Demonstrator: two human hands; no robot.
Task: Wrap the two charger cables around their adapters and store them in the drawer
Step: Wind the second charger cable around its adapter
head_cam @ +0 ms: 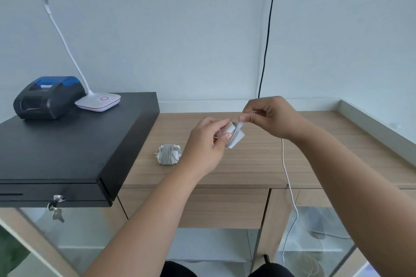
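One white adapter [170, 154] lies on the wooden counter [247, 164] with its grey cable wound around it. My left hand [206, 144] grips a second white adapter [234, 136] above the counter. A few turns of cable sit around this adapter. My right hand [270, 117] pinches its white cable [287, 175] just above the adapter. The loose cable runs down from my right hand, over the counter's front edge and toward the floor. A closed wooden drawer [225, 207] sits below the counter front.
A black cash drawer [67, 148] with keys [56, 208] in its lock stands at the left. On it are a black and blue printer [48, 98] and a white desk lamp [98, 101]. A black cord [267, 36] hangs down the wall.
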